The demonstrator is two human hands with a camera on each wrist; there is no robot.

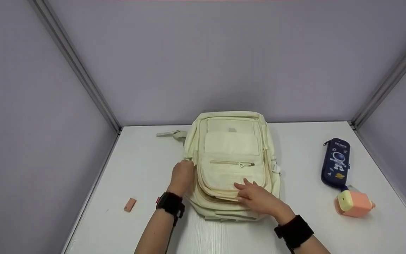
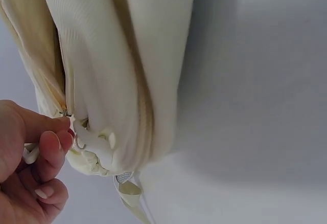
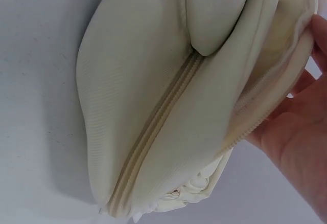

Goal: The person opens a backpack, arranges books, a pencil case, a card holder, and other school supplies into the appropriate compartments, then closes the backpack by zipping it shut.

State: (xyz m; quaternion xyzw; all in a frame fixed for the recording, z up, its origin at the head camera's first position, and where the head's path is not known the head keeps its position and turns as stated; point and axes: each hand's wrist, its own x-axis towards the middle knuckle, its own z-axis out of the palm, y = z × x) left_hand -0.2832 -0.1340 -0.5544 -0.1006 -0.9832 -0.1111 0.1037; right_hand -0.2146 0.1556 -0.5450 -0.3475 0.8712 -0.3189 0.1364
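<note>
A cream backpack [image 1: 231, 144] lies on its back on the white table, its front pocket [image 1: 234, 178] partly unzipped along the lower edge. My left hand [image 1: 182, 177] is at the bag's left side. In the left wrist view, its thumb and fingers pinch a zipper pull [image 2: 31, 153] beside the slider [image 2: 64, 113] at the end of the opened zipper. My right hand [image 1: 259, 200] rests with spread fingers on the pocket's lower right edge. In the right wrist view, the unzipped pocket edge [image 3: 276, 104] stands away from the bag, and another zipper [image 3: 148, 137] below it is closed.
Right of the bag lie a dark blue pencil case [image 1: 336, 162] with space pictures and an orange and yellow box-shaped item [image 1: 356, 204]. A small pinkish-orange block [image 1: 130, 205] lies on the left. A strap [image 1: 174, 134] reaches out at the bag's upper left. Grey walls [image 1: 196, 60] enclose the table.
</note>
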